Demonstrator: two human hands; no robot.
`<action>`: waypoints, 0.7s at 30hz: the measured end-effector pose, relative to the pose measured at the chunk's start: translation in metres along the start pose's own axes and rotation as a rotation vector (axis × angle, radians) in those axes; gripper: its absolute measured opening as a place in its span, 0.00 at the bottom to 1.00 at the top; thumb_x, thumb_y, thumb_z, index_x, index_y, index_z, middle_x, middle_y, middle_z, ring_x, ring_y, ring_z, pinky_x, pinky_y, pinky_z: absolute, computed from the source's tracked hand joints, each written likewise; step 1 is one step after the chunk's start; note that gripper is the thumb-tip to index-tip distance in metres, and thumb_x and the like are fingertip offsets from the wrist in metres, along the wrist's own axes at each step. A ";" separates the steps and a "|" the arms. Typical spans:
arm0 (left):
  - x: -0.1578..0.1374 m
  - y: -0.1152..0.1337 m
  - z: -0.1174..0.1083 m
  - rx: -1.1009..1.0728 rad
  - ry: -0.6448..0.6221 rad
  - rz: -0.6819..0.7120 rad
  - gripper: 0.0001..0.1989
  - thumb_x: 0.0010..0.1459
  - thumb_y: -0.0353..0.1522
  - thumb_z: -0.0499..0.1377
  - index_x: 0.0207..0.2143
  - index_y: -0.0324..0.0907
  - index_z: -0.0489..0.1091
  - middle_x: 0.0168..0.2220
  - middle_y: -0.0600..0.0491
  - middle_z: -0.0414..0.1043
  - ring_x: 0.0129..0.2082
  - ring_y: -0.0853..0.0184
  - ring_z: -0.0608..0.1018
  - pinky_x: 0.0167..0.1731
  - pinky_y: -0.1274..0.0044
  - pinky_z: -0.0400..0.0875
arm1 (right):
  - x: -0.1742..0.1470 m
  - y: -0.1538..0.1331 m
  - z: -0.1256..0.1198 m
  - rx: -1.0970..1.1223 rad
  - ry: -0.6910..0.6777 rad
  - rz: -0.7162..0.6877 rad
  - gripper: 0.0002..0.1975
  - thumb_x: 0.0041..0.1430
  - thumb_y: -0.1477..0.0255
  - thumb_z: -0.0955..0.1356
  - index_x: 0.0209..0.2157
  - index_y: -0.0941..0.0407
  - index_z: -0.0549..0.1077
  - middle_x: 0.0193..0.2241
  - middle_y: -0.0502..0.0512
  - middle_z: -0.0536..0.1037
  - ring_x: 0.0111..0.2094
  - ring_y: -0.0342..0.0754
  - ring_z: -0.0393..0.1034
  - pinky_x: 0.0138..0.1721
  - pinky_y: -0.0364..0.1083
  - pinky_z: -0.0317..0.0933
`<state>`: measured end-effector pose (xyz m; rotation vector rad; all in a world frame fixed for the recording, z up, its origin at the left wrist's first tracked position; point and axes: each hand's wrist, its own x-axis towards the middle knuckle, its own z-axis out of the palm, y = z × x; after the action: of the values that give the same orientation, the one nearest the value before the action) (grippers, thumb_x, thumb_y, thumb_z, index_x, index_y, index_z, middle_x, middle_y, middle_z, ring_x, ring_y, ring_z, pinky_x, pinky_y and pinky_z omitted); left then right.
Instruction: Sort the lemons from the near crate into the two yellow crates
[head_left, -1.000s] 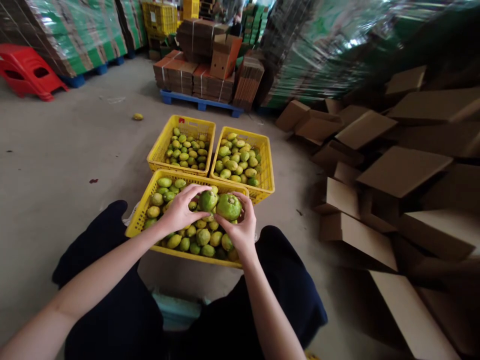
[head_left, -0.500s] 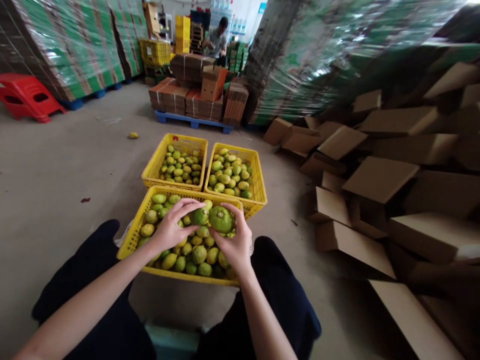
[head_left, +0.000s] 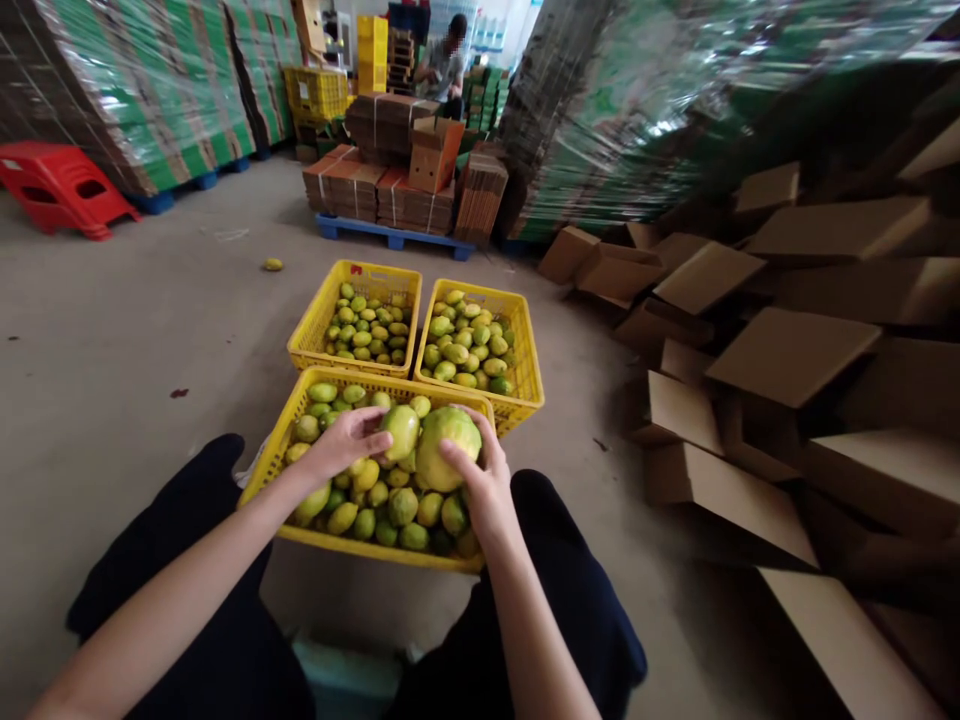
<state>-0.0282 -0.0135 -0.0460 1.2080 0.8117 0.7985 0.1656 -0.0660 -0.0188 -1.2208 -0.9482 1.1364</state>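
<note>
My left hand [head_left: 346,443] is closed around a smaller yellow-green lemon [head_left: 401,432], held above the near yellow crate [head_left: 341,545]. Close beside it, my right hand [head_left: 486,470] grips a noticeably larger yellow-green lemon [head_left: 442,455], thumb across its front. Whether the two fruits touch is hard to tell. Beneath both hands, the near crate is full of green and yellow lemons [head_left: 403,507], partly hidden by my hands.
Two more yellow crates of lemons stand beyond, one left [head_left: 307,340] and one right [head_left: 529,350]. A stray lemon [head_left: 273,264] lies on the floor. Cardboard boxes [head_left: 795,355] heap at right. Flattened cartons sit on a blue pallet [head_left: 360,232]; a red stool [head_left: 71,190] and a person [head_left: 445,72] are farther off.
Both lemons have been turned in my hands, so their yellower sides now show instead of their ends. My view has shifted slightly.
</note>
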 end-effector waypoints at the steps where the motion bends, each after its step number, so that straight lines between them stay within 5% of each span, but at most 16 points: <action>1: -0.001 0.000 0.000 -0.053 -0.029 -0.056 0.41 0.41 0.56 0.69 0.51 0.38 0.73 0.42 0.42 0.79 0.40 0.54 0.81 0.39 0.67 0.78 | 0.000 0.001 0.001 0.088 -0.004 0.071 0.22 0.46 0.58 0.75 0.43 0.50 0.73 0.41 0.53 0.80 0.44 0.58 0.76 0.44 0.54 0.73; 7: -0.003 0.000 0.005 -0.179 -0.022 -0.085 0.39 0.40 0.52 0.72 0.51 0.42 0.70 0.44 0.44 0.78 0.45 0.56 0.80 0.44 0.69 0.76 | 0.005 0.006 0.009 0.366 0.035 0.306 0.20 0.46 0.55 0.73 0.37 0.53 0.71 0.35 0.54 0.79 0.39 0.59 0.77 0.34 0.55 0.75; 15: -0.003 0.003 0.006 -0.205 -0.036 0.025 0.39 0.36 0.46 0.75 0.52 0.45 0.71 0.53 0.45 0.74 0.51 0.54 0.78 0.50 0.67 0.75 | 0.004 0.000 0.010 0.421 -0.008 0.255 0.20 0.49 0.53 0.72 0.37 0.51 0.70 0.33 0.52 0.79 0.42 0.58 0.76 0.36 0.54 0.75; 21: -0.003 -0.002 0.003 -0.134 -0.013 0.021 0.34 0.45 0.48 0.71 0.53 0.45 0.72 0.52 0.45 0.75 0.52 0.55 0.78 0.50 0.67 0.76 | 0.007 -0.001 0.010 0.449 0.030 0.272 0.20 0.48 0.53 0.72 0.38 0.52 0.73 0.36 0.54 0.80 0.44 0.59 0.76 0.37 0.54 0.74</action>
<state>-0.0269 -0.0177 -0.0469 1.1033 0.7246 0.8486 0.1578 -0.0575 -0.0172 -1.0094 -0.4726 1.4488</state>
